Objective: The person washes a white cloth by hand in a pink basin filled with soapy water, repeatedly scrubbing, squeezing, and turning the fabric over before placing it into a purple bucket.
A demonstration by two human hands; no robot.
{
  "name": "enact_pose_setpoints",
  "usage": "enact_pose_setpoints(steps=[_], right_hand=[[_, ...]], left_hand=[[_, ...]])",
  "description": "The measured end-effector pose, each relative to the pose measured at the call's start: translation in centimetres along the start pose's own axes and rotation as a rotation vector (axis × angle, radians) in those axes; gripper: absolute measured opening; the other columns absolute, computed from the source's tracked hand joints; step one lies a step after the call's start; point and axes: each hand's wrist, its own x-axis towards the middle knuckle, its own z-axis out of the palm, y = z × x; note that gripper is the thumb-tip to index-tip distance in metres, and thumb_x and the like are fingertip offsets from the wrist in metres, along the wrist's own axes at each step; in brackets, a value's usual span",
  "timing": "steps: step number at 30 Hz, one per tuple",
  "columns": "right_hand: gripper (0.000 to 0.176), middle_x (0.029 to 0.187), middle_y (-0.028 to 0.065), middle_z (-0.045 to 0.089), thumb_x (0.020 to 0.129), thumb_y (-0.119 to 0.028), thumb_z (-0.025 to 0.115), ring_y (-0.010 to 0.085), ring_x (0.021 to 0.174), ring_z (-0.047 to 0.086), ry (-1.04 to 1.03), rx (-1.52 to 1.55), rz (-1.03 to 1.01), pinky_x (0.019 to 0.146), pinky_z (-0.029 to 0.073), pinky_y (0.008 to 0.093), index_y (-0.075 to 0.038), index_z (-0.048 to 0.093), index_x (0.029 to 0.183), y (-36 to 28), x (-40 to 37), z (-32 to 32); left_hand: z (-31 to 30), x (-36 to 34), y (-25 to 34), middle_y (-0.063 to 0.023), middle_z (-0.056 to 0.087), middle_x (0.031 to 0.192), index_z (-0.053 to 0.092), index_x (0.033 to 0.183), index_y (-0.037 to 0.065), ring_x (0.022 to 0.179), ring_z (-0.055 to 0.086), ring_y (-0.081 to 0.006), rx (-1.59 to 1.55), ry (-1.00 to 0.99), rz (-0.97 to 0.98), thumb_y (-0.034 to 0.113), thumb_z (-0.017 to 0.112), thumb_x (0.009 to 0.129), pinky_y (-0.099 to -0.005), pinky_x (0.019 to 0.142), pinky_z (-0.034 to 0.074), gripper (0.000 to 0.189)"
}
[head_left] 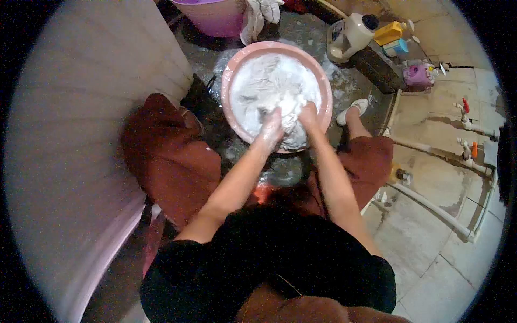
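Note:
A round pink basin (326,96) stands on the wet floor between my knees. Inside it lies a wet white cloth (269,75) amid thick white suds. My left hand (272,128) is wet and closed on a bunch of this cloth near the basin's front side. Just to its right, my right hand (309,116) grips another fold, its fingers partly hidden by foam and fabric. Between the two hands the cloth is gathered up; the rest spreads towards the far rim.
Behind the basin is a purple tub (215,19) with a white cloth (261,16) over its side. A large jug (353,36), a yellow bottle (390,33) and a pink container (418,74) stand at right. Taps (466,110) and pipes line the tiled wall. A pale curtain-like sheet (97,134) hangs left.

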Motion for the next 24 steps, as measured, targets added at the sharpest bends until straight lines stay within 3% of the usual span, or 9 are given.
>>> enact_pose_setpoints(steps=[3, 5, 7, 8, 9, 13, 16, 19, 24], right_hand=[[0.037, 0.099, 0.0111, 0.059, 0.074, -0.016, 0.058, 0.0193, 0.092, 0.055, -0.408, 0.079, -0.109, 0.079, 0.044, 0.0310, 0.002, 0.055, 0.107, -0.4, 0.4, -5.4], [0.056, 0.115, 0.0144, 0.051, 0.075, -0.017, 0.059, 0.0220, 0.104, 0.051, -0.515, -0.019, -0.062, 0.086, 0.042, 0.0329, -0.004, 0.039, 0.126, -5.7, -3.1, -8.0], [0.080, 0.127, 0.0185, 0.041, 0.072, -0.019, 0.066, 0.0279, 0.111, 0.047, -0.431, 0.468, -0.222, 0.090, 0.041, 0.0371, -0.009, 0.019, 0.136, -7.7, -4.6, -7.2], [0.096, 0.136, 0.0224, 0.026, 0.066, -0.020, 0.071, 0.0333, 0.114, 0.044, -0.297, 0.062, -0.417, 0.092, 0.040, 0.0408, -0.012, 0.007, 0.138, -8.3, -4.1, -5.2], [0.100, 0.132, 0.0245, 0.033, 0.062, -0.018, 0.074, 0.0326, 0.113, 0.045, -0.140, -0.250, -0.402, 0.091, 0.041, 0.0384, -0.012, 0.009, 0.138, -8.6, -4.1, -3.8], [0.068, 0.105, 0.0162, 0.058, 0.063, -0.019, 0.074, 0.0256, 0.099, 0.057, -0.107, 0.042, -0.315, 0.082, 0.045, 0.0335, -0.004, 0.043, 0.122, -4.8, 0.7, -2.4], [0.044, 0.091, 0.0140, 0.065, 0.063, -0.016, 0.072, 0.0250, 0.088, 0.062, -0.031, -0.026, -0.334, 0.076, 0.047, 0.0337, -0.002, 0.059, 0.103, -5.3, 0.1, -1.9], [0.029, 0.084, 0.0193, 0.063, 0.064, -0.010, 0.066, 0.0331, 0.081, 0.061, -0.018, -0.143, -0.446, 0.071, 0.046, 0.0402, -0.002, 0.062, 0.092, -6.2, -3.5, -0.1], [0.020, 0.073, 0.0198, 0.060, 0.067, -0.011, 0.064, 0.0402, 0.068, 0.056, 0.222, -0.477, -0.927, 0.064, 0.044, 0.0467, 0.002, 0.060, 0.080, -6.3, -9.5, 4.0]], left_hand=[[0.6, 2.1, 1.9, -0.0124, 0.061, 0.095, 0.052, 0.111, -0.005, 0.089, 0.059, -0.0241, 0.513, -0.066, -0.022, 0.018, 0.043, 0.091, -0.0358, 0.079, 0.048, 0.032], [1.0, 2.7, 2.8, -0.0155, 0.062, 0.087, 0.055, 0.106, -0.005, 0.086, 0.060, -0.0282, 0.807, -0.098, 0.269, 0.017, 0.048, 0.087, -0.0351, 0.079, 0.048, 0.030], [2.4, 1.4, 3.9, -0.0202, 0.061, 0.091, 0.057, 0.103, -0.002, 0.082, 0.059, -0.0348, 1.983, -0.334, 0.905, 0.013, 0.052, 0.079, -0.0442, 0.085, 0.044, 0.029], [2.4, 0.8, 2.7, -0.0259, 0.057, 0.096, 0.057, 0.100, -0.002, 0.091, 0.054, -0.0392, 1.586, -0.305, 1.059, 0.014, 0.055, 0.075, -0.0435, 0.086, 0.041, 0.030], [2.2, 0.5, 1.4, -0.0272, 0.053, 0.104, 0.056, 0.097, -0.004, 0.101, 0.049, -0.0393, 1.743, -0.222, 0.646, 0.017, 0.058, 0.075, -0.0405, 0.088, 0.039, 0.031], [0.7, -0.2, -0.5, -0.0208, 0.055, 0.097, 0.056, 0.092, -0.005, 0.091, 0.052, -0.0328, 1.582, -0.321, 0.906, 0.027, 0.064, 0.075, -0.0389, 0.083, 0.042, 0.037], [0.2, 0.5, 0.6, -0.0083, 0.054, 0.091, 0.053, 0.101, 0.002, 0.079, 0.053, -0.0153, 0.886, 0.171, 0.250, 0.046, 0.056, 0.083, -0.0264, 0.064, 0.047, 0.048], [-1.1, 1.0, 3.5, -0.0130, 0.054, 0.111, 0.044, 0.119, 0.005, 0.101, 0.052, -0.0241, -0.091, -0.321, -0.439, 0.046, 0.046, 0.089, -0.0437, 0.081, 0.047, 0.051], [-4.7, 3.4, 2.5, -0.0139, 0.060, 0.097, 0.056, 0.105, -0.003, 0.088, 0.058, -0.0230, 0.186, -0.290, -0.102, 0.026, 0.058, 0.084, -0.0345, 0.078, 0.049, 0.036]])
